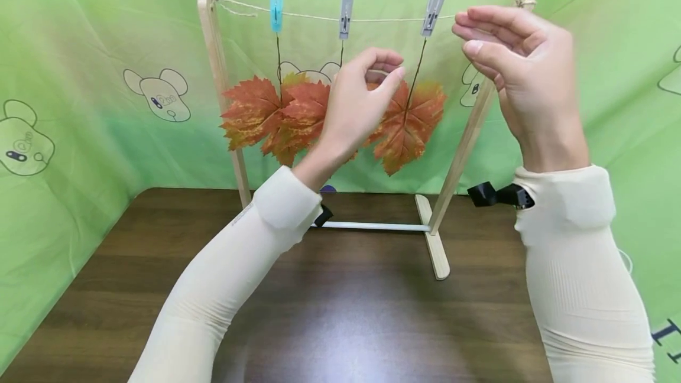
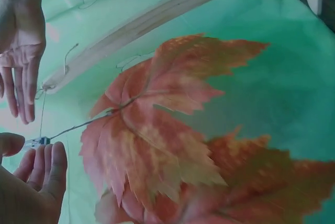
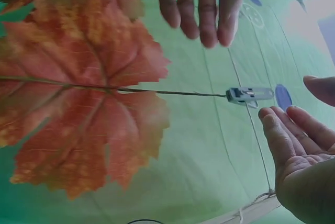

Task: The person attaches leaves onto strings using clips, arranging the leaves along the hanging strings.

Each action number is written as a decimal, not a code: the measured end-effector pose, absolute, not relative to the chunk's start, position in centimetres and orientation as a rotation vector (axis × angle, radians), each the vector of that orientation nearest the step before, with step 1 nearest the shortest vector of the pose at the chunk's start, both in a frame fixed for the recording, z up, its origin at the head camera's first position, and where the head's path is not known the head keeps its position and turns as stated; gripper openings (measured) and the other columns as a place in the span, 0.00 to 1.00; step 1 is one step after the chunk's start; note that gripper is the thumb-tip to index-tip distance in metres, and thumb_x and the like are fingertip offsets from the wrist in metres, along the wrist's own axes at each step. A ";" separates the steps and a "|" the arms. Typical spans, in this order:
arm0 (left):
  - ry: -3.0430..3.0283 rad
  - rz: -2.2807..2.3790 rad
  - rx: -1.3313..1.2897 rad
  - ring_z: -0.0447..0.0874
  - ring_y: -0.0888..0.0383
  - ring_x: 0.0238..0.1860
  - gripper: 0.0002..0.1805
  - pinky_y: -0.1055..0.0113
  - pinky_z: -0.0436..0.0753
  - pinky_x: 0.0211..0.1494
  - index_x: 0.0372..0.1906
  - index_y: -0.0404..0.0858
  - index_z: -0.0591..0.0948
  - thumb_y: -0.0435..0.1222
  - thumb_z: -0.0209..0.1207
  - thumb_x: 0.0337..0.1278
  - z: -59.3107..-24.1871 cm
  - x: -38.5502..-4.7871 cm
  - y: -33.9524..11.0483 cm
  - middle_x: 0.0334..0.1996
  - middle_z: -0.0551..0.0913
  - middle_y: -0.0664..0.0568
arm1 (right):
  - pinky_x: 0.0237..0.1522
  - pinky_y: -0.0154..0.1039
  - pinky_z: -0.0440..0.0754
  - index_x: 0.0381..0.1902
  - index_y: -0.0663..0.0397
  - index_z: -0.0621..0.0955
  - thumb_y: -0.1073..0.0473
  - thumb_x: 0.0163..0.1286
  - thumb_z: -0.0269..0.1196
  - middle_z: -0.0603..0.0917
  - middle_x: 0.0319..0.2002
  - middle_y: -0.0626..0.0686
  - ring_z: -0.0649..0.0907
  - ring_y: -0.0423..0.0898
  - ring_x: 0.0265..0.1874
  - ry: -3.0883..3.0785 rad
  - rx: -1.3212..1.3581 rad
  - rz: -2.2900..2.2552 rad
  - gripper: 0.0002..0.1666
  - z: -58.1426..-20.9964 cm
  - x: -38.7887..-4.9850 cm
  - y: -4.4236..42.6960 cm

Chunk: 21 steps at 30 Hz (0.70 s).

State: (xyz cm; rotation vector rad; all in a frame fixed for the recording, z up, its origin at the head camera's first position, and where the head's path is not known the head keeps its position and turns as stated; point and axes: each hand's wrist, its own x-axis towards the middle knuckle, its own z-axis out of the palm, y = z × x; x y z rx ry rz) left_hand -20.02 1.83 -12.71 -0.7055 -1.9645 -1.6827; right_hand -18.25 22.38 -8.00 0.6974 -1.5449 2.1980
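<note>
My left hand [image 1: 359, 96] is raised before the hanging leaves, its fingers loosely bent with nothing between them. Higher up, my right hand [image 1: 542, 70] is beside the right end of the string [image 1: 385, 20], fingers extended and holding nothing. A light blue clothespin [image 1: 276, 5], a grey clothespin [image 1: 346, 12] and another grey clothespin [image 1: 434, 9] grip the string. From each hangs an orange-red maple leaf by its dark stem: a left leaf [image 1: 250, 111], a middle leaf [image 1: 308, 105], partly behind my left hand, and a right leaf [image 1: 407, 129], close to my right hand in the right wrist view.
The string is tied between a left wooden post [image 1: 215, 58] and a right wooden post [image 1: 463, 152]. A white rod [image 1: 372, 226] joins them low down, and a wooden foot [image 1: 437, 256] stands on the brown table [image 1: 340, 312]. Green printed cloth [image 1: 96, 28] surrounds the table.
</note>
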 end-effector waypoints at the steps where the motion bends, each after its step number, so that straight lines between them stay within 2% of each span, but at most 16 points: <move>1: -1.966 -1.665 -0.720 0.88 0.60 0.46 0.10 0.74 0.83 0.55 0.53 0.37 0.85 0.35 0.62 0.75 -13.1 -19.7 1.4 0.48 0.89 0.49 | 0.51 0.35 0.88 0.56 0.74 0.83 0.80 0.61 0.70 0.89 0.54 0.64 0.88 0.53 0.55 -1.564 0.704 2.175 0.23 -8.4 -18.0 22.4; 6: -2.002 -1.564 -0.762 0.88 0.62 0.48 0.11 0.68 0.84 0.54 0.55 0.37 0.85 0.36 0.59 0.77 -15.5 -18.4 -0.7 0.50 0.90 0.48 | 0.55 0.31 0.86 0.57 0.70 0.84 0.76 0.66 0.69 0.90 0.54 0.59 0.88 0.48 0.56 -1.706 0.708 2.004 0.21 -10.5 -17.0 22.4; 13: -2.085 -1.364 -0.789 0.84 0.61 0.41 0.12 0.63 0.84 0.48 0.55 0.37 0.86 0.37 0.57 0.78 -19.0 -17.0 -4.0 0.48 0.89 0.48 | 0.60 0.27 0.82 0.59 0.66 0.84 0.72 0.71 0.66 0.90 0.56 0.52 0.87 0.43 0.58 -1.867 0.730 1.833 0.19 -14.1 -15.9 22.6; 18: -2.163 -1.231 -0.749 0.86 0.58 0.48 0.13 0.59 0.86 0.53 0.57 0.38 0.85 0.38 0.56 0.79 -21.3 -16.1 -6.1 0.51 0.89 0.49 | 0.60 0.24 0.80 0.64 0.60 0.83 0.68 0.75 0.64 0.88 0.61 0.48 0.85 0.36 0.61 -2.086 0.685 1.560 0.21 -16.4 -15.4 22.9; 21: -2.227 -1.167 -0.702 0.86 0.56 0.53 0.14 0.57 0.86 0.55 0.58 0.38 0.85 0.39 0.56 0.79 -22.7 -15.6 -7.4 0.53 0.88 0.50 | 0.61 0.23 0.79 0.67 0.59 0.81 0.65 0.76 0.63 0.85 0.65 0.51 0.83 0.33 0.61 -2.196 0.628 1.393 0.23 -17.7 -15.0 23.0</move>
